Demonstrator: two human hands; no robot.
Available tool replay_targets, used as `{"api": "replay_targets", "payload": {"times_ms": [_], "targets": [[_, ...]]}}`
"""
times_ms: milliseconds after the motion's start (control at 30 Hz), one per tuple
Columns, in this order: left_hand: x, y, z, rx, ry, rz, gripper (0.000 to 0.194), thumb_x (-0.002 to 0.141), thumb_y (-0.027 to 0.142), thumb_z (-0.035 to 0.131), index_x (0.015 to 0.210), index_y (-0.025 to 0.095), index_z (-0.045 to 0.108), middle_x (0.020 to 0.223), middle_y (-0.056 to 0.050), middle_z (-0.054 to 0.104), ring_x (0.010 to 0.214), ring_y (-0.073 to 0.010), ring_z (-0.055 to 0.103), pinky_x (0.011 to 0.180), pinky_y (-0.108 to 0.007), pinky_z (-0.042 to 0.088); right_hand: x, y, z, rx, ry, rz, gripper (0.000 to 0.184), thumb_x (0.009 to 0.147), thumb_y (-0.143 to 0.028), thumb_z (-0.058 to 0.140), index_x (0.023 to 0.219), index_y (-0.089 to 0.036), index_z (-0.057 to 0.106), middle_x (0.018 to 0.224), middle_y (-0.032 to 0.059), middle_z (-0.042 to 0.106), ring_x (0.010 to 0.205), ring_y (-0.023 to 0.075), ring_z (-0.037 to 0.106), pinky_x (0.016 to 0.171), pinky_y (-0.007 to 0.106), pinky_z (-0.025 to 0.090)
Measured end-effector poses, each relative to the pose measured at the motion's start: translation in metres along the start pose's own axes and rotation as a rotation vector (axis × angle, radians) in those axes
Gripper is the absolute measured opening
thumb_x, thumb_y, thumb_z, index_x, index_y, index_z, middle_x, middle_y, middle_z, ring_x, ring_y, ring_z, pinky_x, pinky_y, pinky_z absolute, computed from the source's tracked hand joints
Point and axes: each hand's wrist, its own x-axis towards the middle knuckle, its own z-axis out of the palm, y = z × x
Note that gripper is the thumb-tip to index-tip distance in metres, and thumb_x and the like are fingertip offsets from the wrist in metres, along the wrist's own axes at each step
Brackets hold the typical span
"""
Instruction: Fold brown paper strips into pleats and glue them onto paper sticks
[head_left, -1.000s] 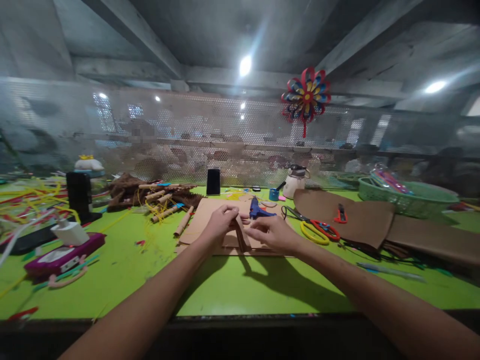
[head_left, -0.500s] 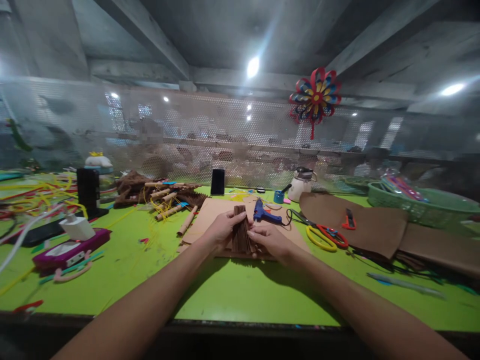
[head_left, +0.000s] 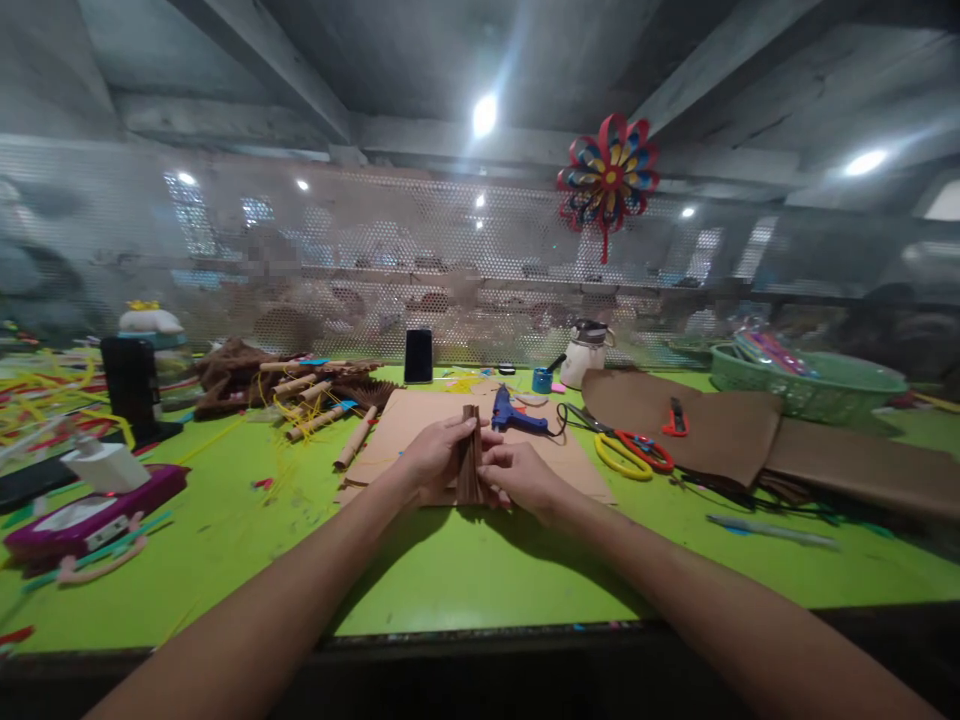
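Note:
A strip of brown pleated paper (head_left: 470, 458) stands upright between my hands, its folds pressed close together. My left hand (head_left: 441, 455) is closed on its left side, with the thumb across the upper part. Fingers of my right hand (head_left: 517, 474) pinch the lower right edge. Beneath lies a tan cardboard sheet (head_left: 397, 428) on the green table. Just beyond my right hand, a blue glue gun (head_left: 519, 415) rests on the cardboard.
Scissors with yellow and red handles (head_left: 634, 455), a red cutter (head_left: 676, 417) and brown paper sheets (head_left: 697, 430) lie right, before a green basket (head_left: 840, 385). Rolled paper tubes (head_left: 311, 412), a purple power strip (head_left: 97, 520) and a phone (head_left: 418, 356) stand left and behind.
The pleated paper has turned and now looks narrower, more edge-on. Both hands keep hold of it. The whole view has shifted, with table things appearing further left.

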Motion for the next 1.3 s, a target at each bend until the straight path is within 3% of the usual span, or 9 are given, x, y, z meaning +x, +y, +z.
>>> {"api": "replay_targets", "payload": {"times_ms": [167,367,500,633,767,833,1000,1167,1300], "targets": [[-0.005,-0.001,0.008,0.125,-0.11,-0.068,0.019,0.078,0.026,0.051,0.095,0.017,0.051,0.069,-0.007,0.065,0.05,-0.0223,0.062,0.045,-0.037,0.049,0.001,0.003,0.002,-0.057,-0.006,0.003,0.016,0.065,-0.008,0.046,0.051,-0.015,0.05,0.04,-0.0025,0.05,0.03,0.0078,0.043,0.03,0.018,0.03],[-0.002,-0.006,0.008,0.26,-0.062,0.001,0.025,0.072,0.021,0.053,0.096,0.017,0.051,0.058,-0.002,0.06,0.043,-0.0167,0.058,0.044,-0.029,0.047,0.001,0.003,-0.003,-0.144,-0.009,-0.031,0.015,0.069,-0.012,0.044,0.056,-0.015,0.052,0.046,0.0004,0.055,0.035,0.0092,0.047,0.035,0.02,0.033],[0.001,-0.009,0.003,0.309,-0.065,0.014,0.024,0.071,0.02,0.054,0.094,0.019,0.052,0.066,-0.001,0.061,0.052,-0.0149,0.059,0.053,-0.03,0.05,-0.003,0.0,-0.012,-0.561,0.232,-0.232,0.015,0.072,-0.023,0.054,0.059,-0.016,0.052,0.056,0.0023,0.055,0.053,0.0131,0.051,0.051,0.025,0.038],[0.001,-0.008,-0.001,0.389,-0.139,-0.016,0.023,0.071,0.019,0.055,0.093,0.017,0.054,0.063,0.001,0.06,0.05,-0.0104,0.055,0.053,-0.024,0.047,-0.006,-0.004,-0.021,-0.836,0.429,-0.454,0.015,0.07,-0.022,0.059,0.084,-0.016,0.056,0.083,0.0071,0.056,0.079,0.0205,0.051,0.069,0.032,0.042],[0.0,-0.005,-0.003,0.486,-0.143,0.001,0.023,0.071,0.021,0.056,0.093,0.015,0.053,0.067,-0.001,0.062,0.05,-0.01,0.054,0.052,-0.022,0.045,-0.007,-0.008,-0.026,-0.86,0.398,-0.682,0.058,0.068,-0.013,0.06,0.123,-0.017,0.042,0.113,0.0128,0.046,0.104,0.0245,0.04,0.086,0.038,0.039],[-0.002,-0.003,-0.002,0.507,-0.133,-0.002,0.02,0.071,0.02,0.056,0.09,0.015,0.054,0.07,-0.003,0.064,0.05,-0.0106,0.055,0.052,-0.023,0.046,-0.007,-0.011,-0.028,-0.908,0.345,-0.76,0.063,0.068,-0.01,0.06,0.127,-0.018,0.04,0.121,0.0133,0.042,0.109,0.0255,0.036,0.091,0.041,0.036],[-0.007,0.003,0.0,0.44,-0.176,-0.082,0.015,0.07,0.017,0.058,0.084,0.013,0.06,0.072,-0.006,0.067,0.057,-0.0129,0.06,0.056,-0.024,0.047,-0.004,-0.016,-0.039,-0.999,0.121,-0.897,0.03,0.076,-0.012,0.054,0.105,-0.018,0.057,0.101,0.0105,0.054,0.095,0.0218,0.043,0.083,0.037,0.039],[-0.015,0.013,0.001,0.404,-0.262,-0.14,0.023,0.075,0.023,0.058,0.094,0.012,0.063,0.077,-0.012,0.068,0.054,-0.0141,0.06,0.051,-0.023,0.045,0.004,-0.01,-0.052,-0.94,0.074,-0.941,0.015,0.08,-0.018,0.054,0.092,-0.016,0.062,0.085,0.0077,0.056,0.08,0.0164,0.049,0.069,0.027,0.041],[-0.016,0.028,-0.009,0.343,-0.199,-0.142,0.031,0.078,0.035,0.057,0.097,0.012,0.063,0.087,-0.016,0.068,0.069,-0.0216,0.065,0.061,-0.031,0.05,0.009,-0.007,-0.062,-0.821,0.083,-0.881,0.008,0.077,-0.018,0.058,0.082,-0.016,0.064,0.076,0.0047,0.058,0.072,0.0133,0.052,0.065,0.024,0.04]]}}
